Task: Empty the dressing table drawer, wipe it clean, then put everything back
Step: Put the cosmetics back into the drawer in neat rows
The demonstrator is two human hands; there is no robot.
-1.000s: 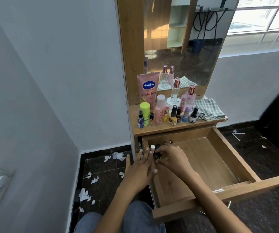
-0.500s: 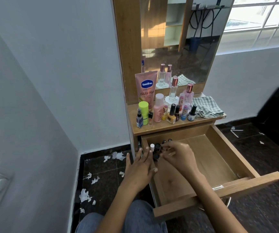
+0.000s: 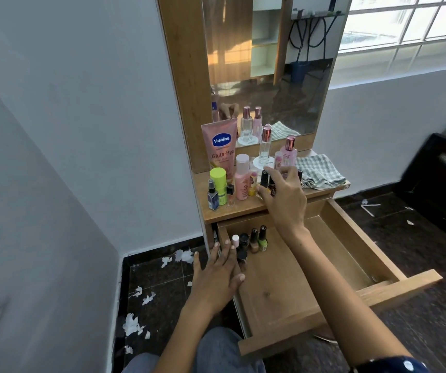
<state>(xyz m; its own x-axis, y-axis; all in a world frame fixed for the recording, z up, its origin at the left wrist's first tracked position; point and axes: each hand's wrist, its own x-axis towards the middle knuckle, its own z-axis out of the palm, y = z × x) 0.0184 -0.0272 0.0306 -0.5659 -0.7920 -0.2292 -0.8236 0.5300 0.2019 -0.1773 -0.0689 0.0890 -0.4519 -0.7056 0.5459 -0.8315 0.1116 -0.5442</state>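
The left hand [image 3: 217, 275] is laid flat on the drawer [image 3: 351, 254] wall, fingers spread, probably to steady it. Just beyond its fingertips, small bottles [image 3: 251, 242] stand upright, long axes vertical, caps up (restocking appears underway). The right hand [image 3: 283, 197] is curled around a dark bottle [image 3: 264, 180] among the tabletop bottles; whether contact is made cannot be told.

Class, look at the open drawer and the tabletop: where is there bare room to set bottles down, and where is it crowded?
Free: the drawer floor right of the nail polish cluster, out to its front. Crowded: the tabletop between Vaseline tube and checked cloth.
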